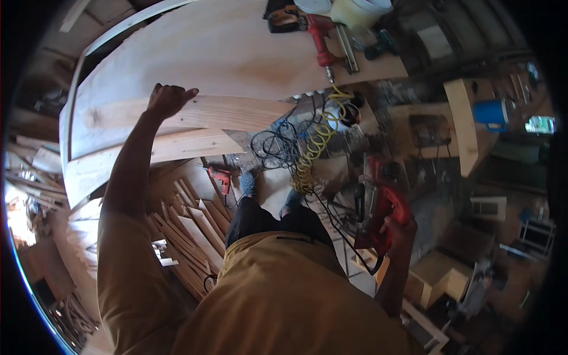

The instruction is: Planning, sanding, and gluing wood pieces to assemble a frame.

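Note:
My left hand [168, 100] is closed at the far edge of a pale wooden board [236, 112], thumb sticking out to the right; its curled fingertips are hidden. That board lies on a large light panel [195, 59], beside another pale board [177, 145] along the near edge. Down at my right side, my right hand [400, 234] grips the rear handle of a red electric planer [378, 201]. The planer hangs off the bench with its front knob pointing away from me, and a black cord trails from its back end.
A red drill [319, 41], a handsaw [283, 21] and white tubs [358, 10] sit at the panel's far right. A coiled yellow air hose [316, 136] and tangled black cords [275, 145] hang near my feet. Another red drill [220, 176] and wood strips [186, 231] lie lower left.

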Demonstrator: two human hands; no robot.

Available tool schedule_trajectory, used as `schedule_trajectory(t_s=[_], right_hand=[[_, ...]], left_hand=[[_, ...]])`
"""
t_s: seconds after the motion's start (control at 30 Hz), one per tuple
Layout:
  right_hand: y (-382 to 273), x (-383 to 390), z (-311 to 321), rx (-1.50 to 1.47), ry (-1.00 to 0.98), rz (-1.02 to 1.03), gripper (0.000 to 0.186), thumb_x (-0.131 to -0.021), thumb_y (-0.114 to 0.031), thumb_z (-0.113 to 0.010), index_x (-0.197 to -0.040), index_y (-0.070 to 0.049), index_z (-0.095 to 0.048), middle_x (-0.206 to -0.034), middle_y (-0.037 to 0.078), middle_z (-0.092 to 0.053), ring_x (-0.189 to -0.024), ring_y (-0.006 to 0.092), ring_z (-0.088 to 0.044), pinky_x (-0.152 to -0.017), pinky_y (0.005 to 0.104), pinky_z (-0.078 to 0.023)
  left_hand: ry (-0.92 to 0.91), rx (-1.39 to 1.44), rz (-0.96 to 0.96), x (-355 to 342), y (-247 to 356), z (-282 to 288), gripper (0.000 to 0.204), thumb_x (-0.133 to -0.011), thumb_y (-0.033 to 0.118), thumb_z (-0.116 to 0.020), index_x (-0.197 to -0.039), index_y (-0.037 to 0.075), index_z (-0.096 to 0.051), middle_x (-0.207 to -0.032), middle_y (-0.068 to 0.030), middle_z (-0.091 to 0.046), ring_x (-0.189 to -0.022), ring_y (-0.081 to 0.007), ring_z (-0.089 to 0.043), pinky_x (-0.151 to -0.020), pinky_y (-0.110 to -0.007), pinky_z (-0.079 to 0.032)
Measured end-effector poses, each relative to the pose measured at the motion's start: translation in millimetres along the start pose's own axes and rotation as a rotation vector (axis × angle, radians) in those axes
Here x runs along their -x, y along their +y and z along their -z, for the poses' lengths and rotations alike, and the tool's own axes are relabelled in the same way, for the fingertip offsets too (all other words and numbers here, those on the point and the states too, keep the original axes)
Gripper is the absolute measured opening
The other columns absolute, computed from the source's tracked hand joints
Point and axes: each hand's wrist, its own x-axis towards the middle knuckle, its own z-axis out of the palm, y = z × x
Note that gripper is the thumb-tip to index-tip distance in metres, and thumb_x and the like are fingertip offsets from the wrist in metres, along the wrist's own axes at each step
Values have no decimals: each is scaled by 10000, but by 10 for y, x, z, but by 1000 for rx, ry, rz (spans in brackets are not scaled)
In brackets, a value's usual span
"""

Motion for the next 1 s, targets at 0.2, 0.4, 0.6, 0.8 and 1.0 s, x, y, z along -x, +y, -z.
schedule_trajectory(t_s=[0.2, 0.4, 0.6, 0.8, 1.0], right_hand=[[-29, 158, -236, 119, 64, -87, 313, -701, -42, -686, -993, -10, -579, -696, 4, -563, -572, 87, -530, -518, 245, -435], [-89, 331, -530, 269, -41, -103, 393, -699, -78, -724, -1054, -19, -565, -706, 0, -564, -593, 82, -534, -530, 254, -444], [-60, 266, -625, 280, -260, -61, 568, -676, -104, -734, -1201, -20, -535, -745, 24, -584, -635, 103, -555, -577, 276, -468], [-168, 281, -562, 422, -412, -125, 607, -674, -147, -734, -1225, -10, -519, -848, 91, -626, -746, 182, -604, -724, 334, -496], [-309, 173, -418, 502, -591, 99, 614, -664, -152, -740, -1225, -14, -532, -970, 129, -642, -865, 222, -632, -788, 359, -496]], left_hand=[[169, 77, -40, -1072, -101, -361, 532, -841, 571, -544, -823, 48, -639, -776, -131, -630, -850, -282, -610, -822, -470, -388], [774, 400, -309, -1106, 366, -524, 332, -786, 219, -721, -1022, 39, -571, -958, -155, -602, -867, -326, -591, -779, -429, -482], [382, 978, -693, 542, 2941, 350, 424, -751, 320, -728, -1055, 62, -582, -990, -149, -591, -802, -322, -626, -684, -418, -520], [371, 858, -622, 713, 2992, 293, 297, -748, 352, -701, -819, 83, -599, -755, -89, -573, -647, -258, -626, -533, -368, -514], [405, 922, -935, 696, 2901, 288, 286, -748, 337, -653, -830, 68, -600, -672, -74, -541, -577, -265, -599, -504, -370, -495]])
